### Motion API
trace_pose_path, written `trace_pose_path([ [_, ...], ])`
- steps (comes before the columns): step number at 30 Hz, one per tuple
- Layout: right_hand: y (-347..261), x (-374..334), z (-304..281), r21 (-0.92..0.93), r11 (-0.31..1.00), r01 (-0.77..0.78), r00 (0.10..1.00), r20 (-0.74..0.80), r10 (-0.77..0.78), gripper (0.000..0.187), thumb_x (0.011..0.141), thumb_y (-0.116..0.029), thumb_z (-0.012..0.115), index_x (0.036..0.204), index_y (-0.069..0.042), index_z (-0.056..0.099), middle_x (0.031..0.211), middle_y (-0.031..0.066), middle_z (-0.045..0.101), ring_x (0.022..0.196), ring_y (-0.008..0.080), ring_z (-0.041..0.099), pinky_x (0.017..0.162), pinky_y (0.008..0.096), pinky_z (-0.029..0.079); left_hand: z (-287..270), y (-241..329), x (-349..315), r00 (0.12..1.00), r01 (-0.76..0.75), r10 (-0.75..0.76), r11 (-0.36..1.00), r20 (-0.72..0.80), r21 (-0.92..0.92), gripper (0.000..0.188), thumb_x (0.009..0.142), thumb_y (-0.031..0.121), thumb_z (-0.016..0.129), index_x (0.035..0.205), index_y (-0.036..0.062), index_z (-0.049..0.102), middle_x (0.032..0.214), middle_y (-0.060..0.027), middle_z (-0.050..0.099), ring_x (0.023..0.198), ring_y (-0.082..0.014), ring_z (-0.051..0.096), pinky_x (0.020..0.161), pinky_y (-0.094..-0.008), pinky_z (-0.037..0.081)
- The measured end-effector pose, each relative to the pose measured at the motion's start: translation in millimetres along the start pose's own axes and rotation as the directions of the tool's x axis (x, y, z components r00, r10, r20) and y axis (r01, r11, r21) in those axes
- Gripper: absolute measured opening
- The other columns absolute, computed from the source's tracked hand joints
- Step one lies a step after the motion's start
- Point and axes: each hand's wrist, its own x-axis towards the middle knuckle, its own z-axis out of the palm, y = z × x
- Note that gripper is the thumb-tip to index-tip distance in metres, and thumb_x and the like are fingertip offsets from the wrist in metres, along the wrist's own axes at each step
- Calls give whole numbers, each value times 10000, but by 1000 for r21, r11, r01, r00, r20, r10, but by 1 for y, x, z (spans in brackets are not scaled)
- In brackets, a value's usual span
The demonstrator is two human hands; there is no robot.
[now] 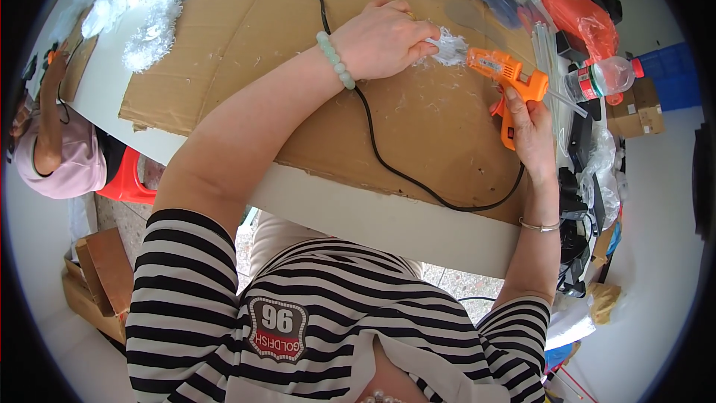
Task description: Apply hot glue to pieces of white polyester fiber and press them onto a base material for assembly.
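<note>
A striped shirt (321, 291) fills the near edge, and past it comes the white edge of the table (388, 216), with a sheet of brown cardboard (440, 134) lying on top. A silver bangle (538, 225) circles the right wrist. The right hand (533, 130) is wrapped around the grip of an orange glue gun (514, 78), fingers curled and thumb high on the handle. The gun is held above the right part of the cardboard, its nozzle end toward the left and a clear glue stick (570, 103) jutting from its back. A black cord (373, 138) loops from beside the right hand across the cardboard and under the left wrist, which wears a pale green bead bracelet (335, 60). The left hand (389, 41) is mostly closed, thumb and forefinger pinching one end of a white tuft (449, 49) just beside the nozzle. Right of the gun lies a clear bottle (608, 77) with a red cap; beyond it is a red bag (582, 19). White tinsel (160, 0) is heaped at the far left. Off to the left, a co-worker (60, 145) in pink sits by a red stool (130, 179).
</note>
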Motion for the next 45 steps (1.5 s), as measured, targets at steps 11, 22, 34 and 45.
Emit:
trace_pose_path([
  [11,-9,-8,1,68,996,59,997,-51,-55,344,938,-342,517,971,-12,607,669,-18,575,545,33,429,469,205,340,4,-9,1,1000,-2,0,999,-29,-48,271,930,317,475,1052,113,605,828,-65,655,974,-304,538,901,-410,403],
  [22,-19,-11,0,89,992,94,992,-95,-85,334,941,-329,514,1033,-17,588,694,-15,594,543,25,426,477,196,340,0,-3,1,1000,1,-1,1000,10,6,258,933,318,465,1050,136,604,854,-50,654,1000,-305,526,932,-424,377],
  [34,-17,-12,2,59,996,61,998,20,-63,296,944,-295,514,999,-11,579,681,-13,581,563,41,435,507,207,349,1,-4,1,1000,3,-3,1000,20,-3,256,936,317,464,1040,133,608,858,-47,658,1005,-313,524,937,-418,377],
  [45,-16,-9,10,43,994,99,995,23,-100,347,943,-343,507,1049,-20,580,713,-21,575,579,36,417,503,205,324,2,-4,1,1000,-2,1,1000,-19,-22,250,938,303,465,1035,122,607,797,-57,649,965,-291,538,934,-398,379],
])
